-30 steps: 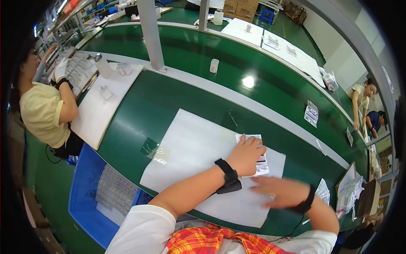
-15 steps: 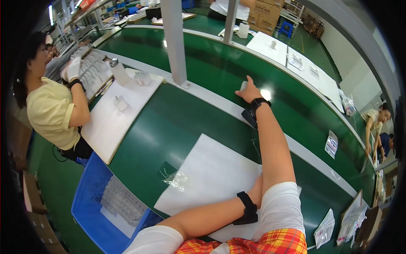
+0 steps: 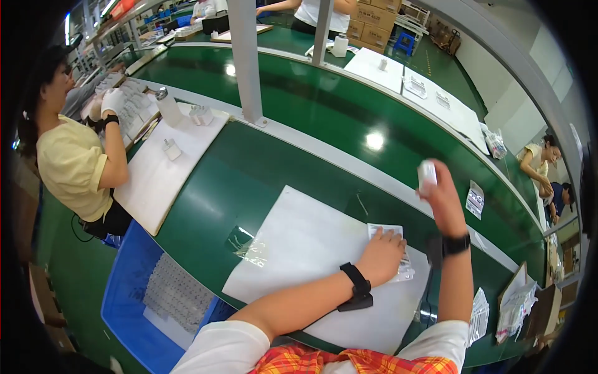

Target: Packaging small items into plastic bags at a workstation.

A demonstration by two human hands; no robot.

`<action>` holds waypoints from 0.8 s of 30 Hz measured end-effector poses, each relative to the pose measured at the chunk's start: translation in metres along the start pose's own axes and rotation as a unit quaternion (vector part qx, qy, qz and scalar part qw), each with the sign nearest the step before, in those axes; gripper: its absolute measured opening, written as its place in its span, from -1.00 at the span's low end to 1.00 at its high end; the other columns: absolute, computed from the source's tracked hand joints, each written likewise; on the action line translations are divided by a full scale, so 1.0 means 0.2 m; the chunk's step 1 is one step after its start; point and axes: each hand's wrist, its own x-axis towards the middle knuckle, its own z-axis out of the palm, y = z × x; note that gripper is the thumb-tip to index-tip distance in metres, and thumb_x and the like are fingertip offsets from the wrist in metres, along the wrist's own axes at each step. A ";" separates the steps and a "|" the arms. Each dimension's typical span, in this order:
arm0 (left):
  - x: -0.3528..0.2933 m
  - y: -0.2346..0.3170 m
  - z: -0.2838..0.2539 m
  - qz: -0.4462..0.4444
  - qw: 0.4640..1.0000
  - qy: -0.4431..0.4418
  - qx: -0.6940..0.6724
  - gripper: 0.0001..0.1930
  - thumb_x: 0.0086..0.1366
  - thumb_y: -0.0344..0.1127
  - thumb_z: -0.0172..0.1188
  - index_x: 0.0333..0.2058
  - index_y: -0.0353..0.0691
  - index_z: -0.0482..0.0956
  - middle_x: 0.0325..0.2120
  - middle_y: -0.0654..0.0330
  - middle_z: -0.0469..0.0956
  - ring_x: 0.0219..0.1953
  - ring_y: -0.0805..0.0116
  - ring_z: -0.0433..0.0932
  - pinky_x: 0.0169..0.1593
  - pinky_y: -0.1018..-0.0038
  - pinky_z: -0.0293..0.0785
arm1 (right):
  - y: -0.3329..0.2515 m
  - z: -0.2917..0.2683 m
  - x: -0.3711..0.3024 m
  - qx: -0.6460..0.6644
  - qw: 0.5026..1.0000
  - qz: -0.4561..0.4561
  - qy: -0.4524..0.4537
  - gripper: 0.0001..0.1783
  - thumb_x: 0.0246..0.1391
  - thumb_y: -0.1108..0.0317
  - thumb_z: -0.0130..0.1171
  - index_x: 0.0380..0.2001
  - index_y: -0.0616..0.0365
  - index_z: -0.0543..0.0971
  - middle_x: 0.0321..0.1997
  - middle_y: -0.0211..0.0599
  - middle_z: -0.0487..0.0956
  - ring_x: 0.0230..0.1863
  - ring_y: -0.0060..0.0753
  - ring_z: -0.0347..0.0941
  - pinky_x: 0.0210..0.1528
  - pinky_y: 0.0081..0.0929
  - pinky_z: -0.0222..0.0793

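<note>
The right hand (image 3: 445,198) is raised, its fingers pinching a small white object (image 3: 427,177) – blurred, held above the work area. The left hand (image 3: 382,257) lies with fingers slightly spread on a printed packet (image 3: 384,229) – at the right edge of the white sheet (image 3: 305,249) covering the green tabletop (image 3: 208,187).

A flat plastic pouch (image 3: 405,273), white and clear with printing, lies at the right end of a white mat (image 3: 305,246), partly hidden beneath the person's left hand (image 3: 382,257). A small whitish block-shaped piece (image 3: 427,177), slightly blurred, is held in the raised right hand (image 3: 445,202), long side nearly upright, well apart from the pouch.
</note>
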 end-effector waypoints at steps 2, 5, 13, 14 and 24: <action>-0.01 -0.01 0.02 0.007 1.000 0.017 0.005 -0.52 0.14 -0.40 0.05 0.08 -0.35 0.46 0.06 -0.03 0.46 0.22 0.01 0.34 0.32 0.02 0.11 | 0.06 -0.04 -0.30 -0.050 0.999 -0.017 0.004 -0.37 0.02 0.42 0.22 0.19 0.12 0.29 0.02 -0.28 0.43 -0.19 -0.45 0.46 -0.17 -0.53 0.41; -0.01 0.01 0.02 0.023 0.999 0.041 0.018 -0.56 0.21 -0.33 0.04 0.05 -0.36 0.49 0.03 -0.04 0.49 0.22 -0.01 0.34 0.32 0.03 0.10 | 0.18 0.04 -0.64 -0.116 0.990 -0.013 0.075 -0.30 -0.10 0.50 0.28 0.17 0.17 0.31 0.05 -0.20 0.43 -0.20 -0.40 0.47 -0.16 -0.49 0.42; 0.03 -0.02 -0.02 0.009 0.997 -0.028 -0.067 -0.53 0.22 -0.31 0.07 0.12 -0.30 0.42 0.16 -0.06 0.39 0.27 -0.03 0.28 0.34 0.03 0.09 | 0.22 -0.03 -0.88 -0.444 0.884 -0.146 -0.033 -0.28 -0.29 0.48 0.39 0.05 0.22 0.40 0.00 -0.13 0.43 -0.20 -0.16 0.46 -0.11 -0.40 0.40; 0.04 -0.02 -0.02 0.003 0.996 -0.035 -0.082 -0.52 0.23 -0.30 0.07 0.14 -0.29 0.41 0.17 -0.07 0.38 0.28 -0.04 0.26 0.34 0.02 0.08 | 0.20 -0.03 -0.87 -0.490 0.844 -0.209 -0.055 -0.32 -0.31 0.46 0.41 0.00 0.23 0.42 -0.02 -0.15 0.43 -0.20 -0.16 0.46 -0.10 -0.41 0.40; -0.07 0.10 -0.05 0.012 0.995 0.008 0.094 -0.45 0.28 -0.23 0.04 0.24 -0.24 0.29 0.23 -0.11 0.30 0.35 -0.09 0.14 0.32 -0.12 0.04 | 0.37 0.04 -0.73 -0.298 0.953 -0.016 0.052 -0.60 -0.12 0.52 0.30 -0.21 0.20 0.36 -0.28 -0.27 0.46 -0.33 -0.28 0.44 -0.24 -0.48 0.37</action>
